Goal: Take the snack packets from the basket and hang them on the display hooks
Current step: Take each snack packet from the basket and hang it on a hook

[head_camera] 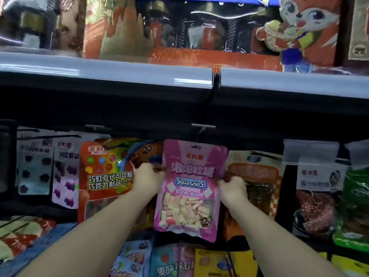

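Both hands hold a pink snack packet (189, 188) up against the display, under a shelf (139, 76); the left hand (147, 176) pinches its left edge and the right hand (232, 186) pinches its right edge, fingers curled on the wrapper; the packet's top hole sits just below a metal hook (203, 126), though whether it is threaded on cannot be told; an orange packet (103, 176) hangs just left; boxes (179, 33) stand on the shelf above.
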`<state>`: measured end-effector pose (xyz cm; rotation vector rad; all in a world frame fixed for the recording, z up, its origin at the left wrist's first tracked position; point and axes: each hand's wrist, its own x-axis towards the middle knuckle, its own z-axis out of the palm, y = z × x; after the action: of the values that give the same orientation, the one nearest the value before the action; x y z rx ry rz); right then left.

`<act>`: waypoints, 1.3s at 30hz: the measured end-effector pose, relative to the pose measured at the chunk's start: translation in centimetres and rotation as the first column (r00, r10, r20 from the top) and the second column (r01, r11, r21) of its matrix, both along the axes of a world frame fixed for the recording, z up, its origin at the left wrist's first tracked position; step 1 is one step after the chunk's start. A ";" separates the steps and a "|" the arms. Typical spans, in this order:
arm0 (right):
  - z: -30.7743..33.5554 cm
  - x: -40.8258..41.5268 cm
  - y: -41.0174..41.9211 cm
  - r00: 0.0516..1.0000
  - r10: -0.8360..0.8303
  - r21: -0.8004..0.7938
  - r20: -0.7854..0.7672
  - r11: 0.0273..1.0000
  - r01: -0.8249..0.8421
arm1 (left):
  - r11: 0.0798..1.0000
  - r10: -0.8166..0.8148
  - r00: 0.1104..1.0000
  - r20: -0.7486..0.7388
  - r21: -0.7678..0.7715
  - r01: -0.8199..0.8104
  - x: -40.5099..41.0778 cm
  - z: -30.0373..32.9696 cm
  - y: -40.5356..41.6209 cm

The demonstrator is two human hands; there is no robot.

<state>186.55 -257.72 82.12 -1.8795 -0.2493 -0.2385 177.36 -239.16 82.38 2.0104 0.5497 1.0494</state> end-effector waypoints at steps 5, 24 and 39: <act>0.1 -0.8 -0.6 0.997 0.012 -0.045 0.073 0.999 -0.009 | 0.998 -0.030 0.999 0.032 0.061 0.028 -0.3 -0.5 -0.3; -0.2 -11.9 -4.4 0.813 0.266 -0.789 0.519 0.514 0.335 | 0.625 0.366 0.907 -0.208 0.777 -0.074 -13.0 -0.3 -1.2; -15.6 -32.4 1.2 0.895 0.369 -0.918 0.251 0.385 0.098 | 0.612 0.313 0.688 -0.655 0.693 0.381 -31.8 -17.7 3.9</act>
<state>154.13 -256.51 66.56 -2.9089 -1.0364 -0.4565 145.54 -235.23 64.70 3.3084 0.4437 0.3655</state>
